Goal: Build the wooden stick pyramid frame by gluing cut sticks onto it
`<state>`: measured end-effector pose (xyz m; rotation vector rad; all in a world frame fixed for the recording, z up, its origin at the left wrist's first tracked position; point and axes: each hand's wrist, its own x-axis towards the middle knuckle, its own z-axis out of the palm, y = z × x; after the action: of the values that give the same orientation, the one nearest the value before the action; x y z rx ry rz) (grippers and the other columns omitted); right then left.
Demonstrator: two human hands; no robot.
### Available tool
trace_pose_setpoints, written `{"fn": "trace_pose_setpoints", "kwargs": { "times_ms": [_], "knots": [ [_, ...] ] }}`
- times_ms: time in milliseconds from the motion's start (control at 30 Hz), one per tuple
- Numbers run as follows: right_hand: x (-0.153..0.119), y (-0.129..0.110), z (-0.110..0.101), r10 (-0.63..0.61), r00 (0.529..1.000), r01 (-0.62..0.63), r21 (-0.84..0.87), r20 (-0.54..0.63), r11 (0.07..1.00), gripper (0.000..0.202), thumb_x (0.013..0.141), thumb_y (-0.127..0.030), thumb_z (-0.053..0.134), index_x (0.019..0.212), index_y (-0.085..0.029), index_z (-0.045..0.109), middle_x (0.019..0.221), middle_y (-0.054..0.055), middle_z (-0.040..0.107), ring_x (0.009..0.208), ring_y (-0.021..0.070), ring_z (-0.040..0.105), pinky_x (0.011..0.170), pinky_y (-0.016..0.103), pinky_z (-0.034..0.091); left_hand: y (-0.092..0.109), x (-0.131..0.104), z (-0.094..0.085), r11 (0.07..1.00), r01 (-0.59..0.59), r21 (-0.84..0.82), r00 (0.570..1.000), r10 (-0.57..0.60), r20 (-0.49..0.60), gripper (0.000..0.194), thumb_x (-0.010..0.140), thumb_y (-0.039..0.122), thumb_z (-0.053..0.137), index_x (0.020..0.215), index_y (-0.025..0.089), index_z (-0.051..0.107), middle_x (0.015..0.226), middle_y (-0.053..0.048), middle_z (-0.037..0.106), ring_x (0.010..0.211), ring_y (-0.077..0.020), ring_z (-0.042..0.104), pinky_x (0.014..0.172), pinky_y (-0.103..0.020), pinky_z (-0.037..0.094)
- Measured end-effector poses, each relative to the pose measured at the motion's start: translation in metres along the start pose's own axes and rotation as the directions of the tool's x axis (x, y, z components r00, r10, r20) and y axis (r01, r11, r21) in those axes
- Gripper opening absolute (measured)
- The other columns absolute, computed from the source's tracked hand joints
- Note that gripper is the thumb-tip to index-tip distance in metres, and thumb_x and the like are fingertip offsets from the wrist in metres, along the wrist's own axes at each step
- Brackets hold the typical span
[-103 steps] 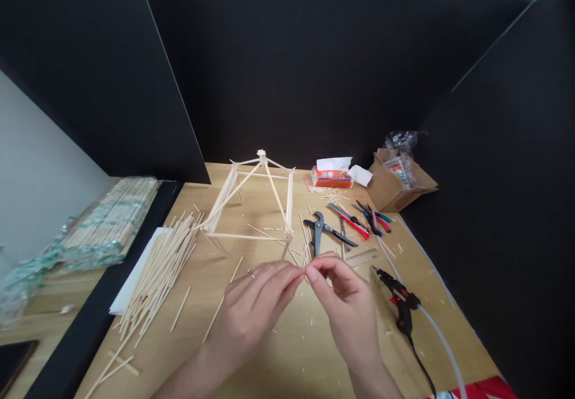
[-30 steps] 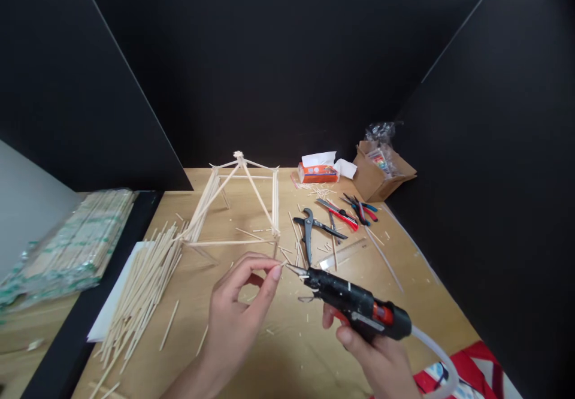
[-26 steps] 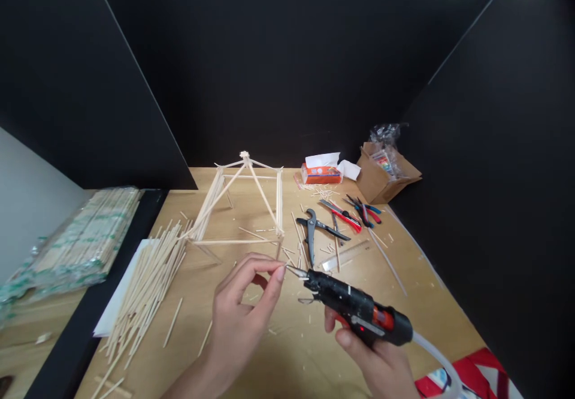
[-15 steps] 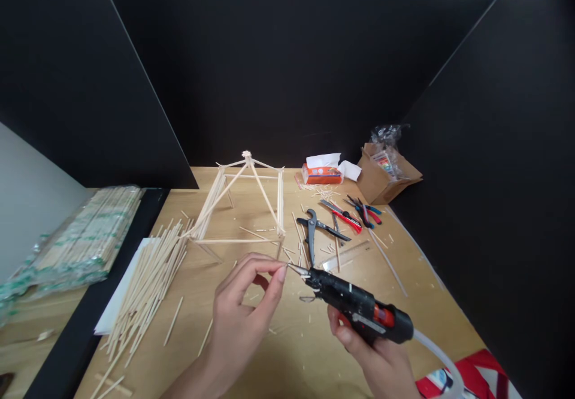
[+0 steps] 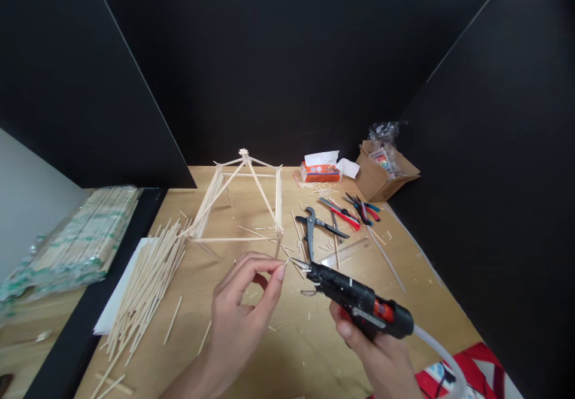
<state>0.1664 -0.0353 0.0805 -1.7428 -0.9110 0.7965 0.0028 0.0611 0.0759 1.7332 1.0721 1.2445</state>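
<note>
Between thumb and index finger, my left hand pinches a tiny piece of wooden stick; most of it is hidden by the fingertips. My right hand is wrapped round the handle of a black hot glue gun. Its metal nozzle points left, at or very close to the piece; I cannot tell whether they touch. A clear glue stick trails from the gun's back end. Beyond my left hand stands a frame of wooden sticks with a peaked top.
Loose wooden sticks lie piled at the left, near bagged sticks. Beyond the gun are a cutter, a red utility knife, pliers and a clear ruler. An orange packet and cardboard box stand behind.
The nozzle has shifted slightly right and up from my left fingertips, and a bit more of the pinched piece shows. The view has moved a little; both hands keep their grip.
</note>
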Motion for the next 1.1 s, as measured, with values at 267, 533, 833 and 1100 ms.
{"fn": "trace_pose_setpoints", "kwargs": {
  "times_ms": [267,533,833,1100],
  "knots": [
    [-0.0010,0.0002,-0.0016,-0.012,0.999,0.014,-0.034,0.043,0.999,0.047,0.067,-0.069,0.062,0.072,-0.023,0.067,0.066,0.003,0.068,0.062,0.0195,0.064,0.060,0.025,0.054,0.0004,0.0017,0.0002,1.000,-0.005,0.000,1.000,0.005,0.004,0.007,0.084,0.016,0.060,0.085,0.022,0.064,0.082,0.000,0.065,0.078,-0.0138,0.060,0.066,-0.024,0.046],
    [0.0006,0.0008,-0.0038,-0.052,0.992,0.053,-0.007,0.113,0.999,0.040,0.072,-0.062,0.063,0.073,-0.022,0.064,0.066,0.002,0.066,0.061,0.0181,0.063,0.059,0.024,0.053,0.0015,0.0024,-0.0001,1.000,-0.009,-0.010,1.000,0.009,0.003,0.012,0.083,0.013,0.061,0.088,0.024,0.063,0.083,0.002,0.063,0.078,-0.0113,0.059,0.067,-0.022,0.045],
    [-0.0018,0.0009,-0.0011,-0.019,0.999,0.021,-0.039,0.045,0.999,0.048,0.069,-0.069,0.061,0.072,-0.021,0.064,0.067,0.003,0.066,0.063,0.0190,0.063,0.061,0.025,0.053,0.0009,-0.0005,-0.0016,0.999,-0.025,-0.023,1.000,0.025,0.006,0.012,0.083,0.012,0.061,0.087,0.024,0.064,0.083,0.002,0.063,0.079,-0.0116,0.059,0.067,-0.022,0.046],
    [0.0015,0.0030,-0.0043,-0.090,0.988,0.091,-0.001,0.122,0.996,0.034,0.073,-0.056,0.065,0.075,-0.022,0.065,0.066,0.001,0.066,0.061,0.0171,0.063,0.058,0.022,0.052,0.0017,0.0015,-0.0010,1.000,-0.022,-0.015,1.000,0.022,0.006,0.011,0.084,0.013,0.061,0.087,0.023,0.063,0.082,0.002,0.063,0.077,-0.0119,0.059,0.066,-0.023,0.045]
  ]
}}
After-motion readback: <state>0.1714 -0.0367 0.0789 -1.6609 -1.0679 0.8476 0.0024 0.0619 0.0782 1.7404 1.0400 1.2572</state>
